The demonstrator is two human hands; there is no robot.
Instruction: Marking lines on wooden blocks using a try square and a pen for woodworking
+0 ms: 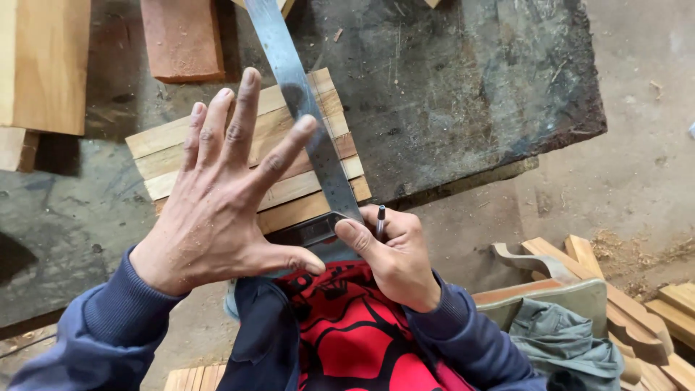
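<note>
Your right hand (394,253) pinches a dark pen (380,221) tip-up against the near end of the steel square (304,108), whose blade runs away from you, up and slightly left, across the wooden slats (318,192). Your left hand (217,195) sits left of the blade, fingers spread wide and flat on the slats, forefinger tip touching the blade edge. The slats are pale and reddish strips packed side by side on the dusty dark workbench (449,94).

Wooden slats (289,190) lie side by side on the worktop (449,87), a steel square (304,108) across them; a brick (181,36) lies behind.
</note>
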